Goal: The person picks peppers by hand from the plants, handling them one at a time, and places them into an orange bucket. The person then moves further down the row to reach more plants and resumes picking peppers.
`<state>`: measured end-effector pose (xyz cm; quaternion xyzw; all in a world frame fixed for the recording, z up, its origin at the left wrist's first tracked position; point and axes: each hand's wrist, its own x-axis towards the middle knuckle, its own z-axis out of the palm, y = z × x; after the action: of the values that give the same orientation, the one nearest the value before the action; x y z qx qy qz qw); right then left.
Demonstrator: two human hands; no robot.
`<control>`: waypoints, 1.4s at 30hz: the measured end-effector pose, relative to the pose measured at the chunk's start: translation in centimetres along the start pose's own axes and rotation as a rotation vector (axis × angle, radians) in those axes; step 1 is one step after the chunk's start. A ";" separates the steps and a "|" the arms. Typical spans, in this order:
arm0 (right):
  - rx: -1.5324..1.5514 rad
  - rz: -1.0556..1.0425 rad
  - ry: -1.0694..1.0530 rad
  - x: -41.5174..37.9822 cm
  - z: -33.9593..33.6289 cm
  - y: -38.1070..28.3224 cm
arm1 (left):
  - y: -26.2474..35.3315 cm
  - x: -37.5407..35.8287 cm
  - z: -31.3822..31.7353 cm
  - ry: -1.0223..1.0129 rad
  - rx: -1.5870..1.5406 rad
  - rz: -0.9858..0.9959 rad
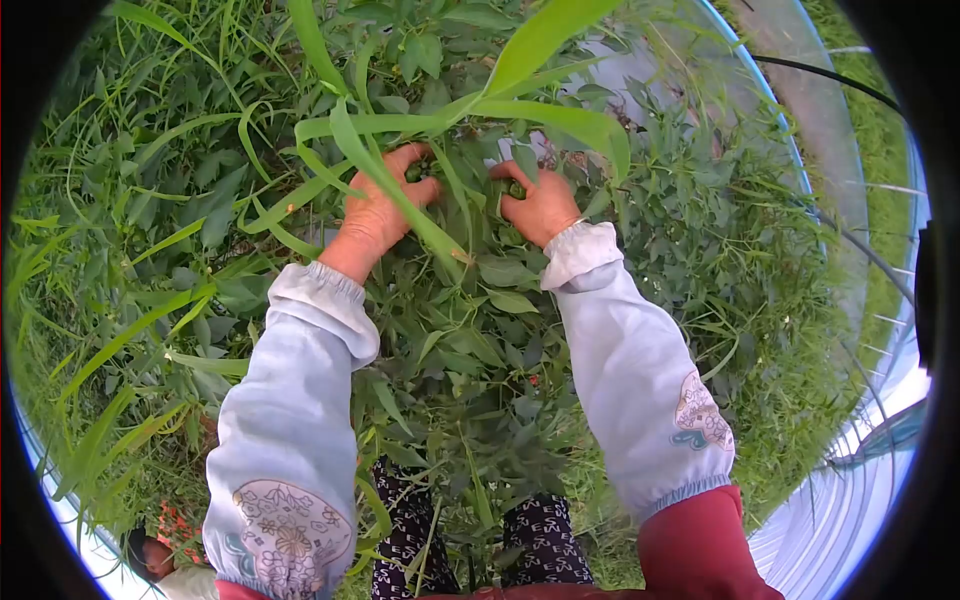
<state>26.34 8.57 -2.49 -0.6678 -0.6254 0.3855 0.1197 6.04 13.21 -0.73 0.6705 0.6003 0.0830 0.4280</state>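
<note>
My left hand (380, 208) reaches into leafy green plants (500, 272) near the top middle. Its thumb and forefinger curl around something small and green, partly covered by long grass blades (372, 168). To its right, my right hand (545, 206) is closed, thumb and forefinger around a small dark green pepper (517, 188). The two hands are a short way apart, with leaves and stems between them. Pale sleeve covers reach both wrists. What the left fingers hold is too hidden to name.
Broad grass blades (545, 48) hang close above the hands. A blue-edged sheet (770, 85) curves along the right, with a dark hose (865, 250) beside it. At the lower left is another person (155, 560) near red peppers (178, 525). Dense plants stand all around my patterned trousers (545, 540).
</note>
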 end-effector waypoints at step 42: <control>1.192 0.102 0.563 -6.2 -5.1 -5.9 | 4.8 -8.2 8.2 0.005 -0.002 0.269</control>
<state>25.90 5.63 6.98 -0.5911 -0.2174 0.4817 0.6093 12.52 2.56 0.72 0.7441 0.5062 0.1420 0.4122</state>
